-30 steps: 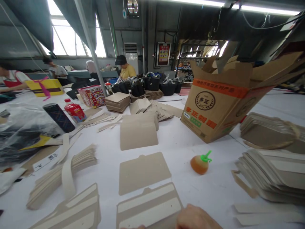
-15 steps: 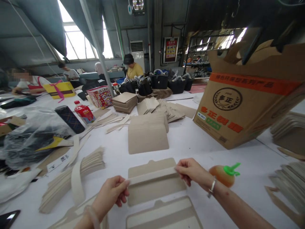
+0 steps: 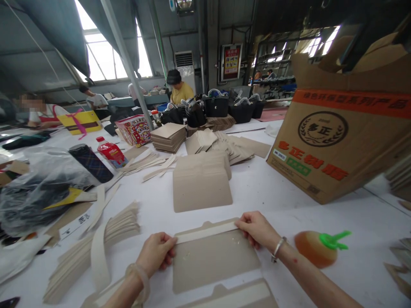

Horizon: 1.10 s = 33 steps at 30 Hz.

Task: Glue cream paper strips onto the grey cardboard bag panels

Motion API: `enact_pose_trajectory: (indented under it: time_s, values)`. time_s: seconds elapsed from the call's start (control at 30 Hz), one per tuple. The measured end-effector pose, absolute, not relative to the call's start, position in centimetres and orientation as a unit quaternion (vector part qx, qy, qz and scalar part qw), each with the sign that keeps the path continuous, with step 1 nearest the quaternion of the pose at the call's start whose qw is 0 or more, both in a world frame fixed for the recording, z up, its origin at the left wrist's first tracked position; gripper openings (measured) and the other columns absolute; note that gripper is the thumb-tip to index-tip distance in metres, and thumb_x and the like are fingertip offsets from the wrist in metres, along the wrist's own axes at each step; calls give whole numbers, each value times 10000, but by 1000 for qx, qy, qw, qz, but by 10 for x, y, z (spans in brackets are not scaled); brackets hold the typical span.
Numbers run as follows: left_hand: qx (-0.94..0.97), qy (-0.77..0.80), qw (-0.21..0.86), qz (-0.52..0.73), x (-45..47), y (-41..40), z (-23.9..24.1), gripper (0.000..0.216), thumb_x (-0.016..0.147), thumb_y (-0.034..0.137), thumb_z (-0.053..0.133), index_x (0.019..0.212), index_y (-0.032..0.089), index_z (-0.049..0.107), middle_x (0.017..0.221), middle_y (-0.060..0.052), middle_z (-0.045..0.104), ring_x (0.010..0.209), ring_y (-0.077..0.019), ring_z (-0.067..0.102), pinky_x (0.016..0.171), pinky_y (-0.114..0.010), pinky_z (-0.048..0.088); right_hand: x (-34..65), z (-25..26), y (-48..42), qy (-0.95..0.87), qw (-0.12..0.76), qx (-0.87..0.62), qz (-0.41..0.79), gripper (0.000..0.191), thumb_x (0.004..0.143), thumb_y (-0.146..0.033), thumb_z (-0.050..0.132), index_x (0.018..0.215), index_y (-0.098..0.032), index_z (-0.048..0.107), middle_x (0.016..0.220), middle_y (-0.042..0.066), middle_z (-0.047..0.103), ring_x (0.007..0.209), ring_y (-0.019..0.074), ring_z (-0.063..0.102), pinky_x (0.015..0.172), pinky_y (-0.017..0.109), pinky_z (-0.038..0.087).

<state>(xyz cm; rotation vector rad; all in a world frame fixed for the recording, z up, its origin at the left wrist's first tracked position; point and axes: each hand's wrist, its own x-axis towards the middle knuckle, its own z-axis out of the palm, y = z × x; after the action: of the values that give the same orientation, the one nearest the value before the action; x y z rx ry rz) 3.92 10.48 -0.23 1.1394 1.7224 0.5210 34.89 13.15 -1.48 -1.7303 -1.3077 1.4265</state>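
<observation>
My left hand [image 3: 156, 253] pinches the left end of a pale cardboard strip [image 3: 207, 232]. My right hand [image 3: 257, 229] pinches its right end. The strip lies across the top edge of a grey-brown tabbed card [image 3: 213, 261] flat on the white table [image 3: 282, 201]. Both hands rest on the card's upper corners, fingers closed on the strip. A silver bracelet sits on my right wrist. Another card with a strip [image 3: 234, 297] lies just below, at the frame's bottom edge.
An orange glue bottle with a green cap [image 3: 317, 247] lies right of my right hand. A large printed carton [image 3: 340, 145] stands at the right. Stacks of strips [image 3: 96, 246] lie left, more cards [image 3: 201, 182] ahead. Other people work at the far end.
My hands came into view holding the strip, then lowered it onto the top edge of the card. The view shifted left, moving the carton and glue bottle rightward.
</observation>
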Motion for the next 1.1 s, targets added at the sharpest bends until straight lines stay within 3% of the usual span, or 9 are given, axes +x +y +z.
enact_pose_trajectory:
  time_s: [0.4,0.7,1.1]
  values:
    - [464,720,473,207,40,107,-8,367,652,568,509,643,204,462,473,32,562,332,-96,471,320,-206,313,349,-25,131,-480,261,-656,521,257,776,-333,557,589,-202,440,412,-65,527,254,88,489,209,145,271]
    - [481,720,465,185,42,104,-10,480,629,694,473,589,217,443,377,77,443,300,-80,374,329,-189,241,344,-21,131,-439,284,-672,525,189,768,-262,543,618,-189,455,419,-69,532,265,103,516,214,151,306]
    - [495,720,444,201,44,102,-15,470,655,690,460,608,225,418,401,78,455,284,-79,378,321,-178,199,344,-22,131,-430,297,-669,529,161,755,-258,538,635,-194,452,415,-78,533,261,111,518,194,152,309]
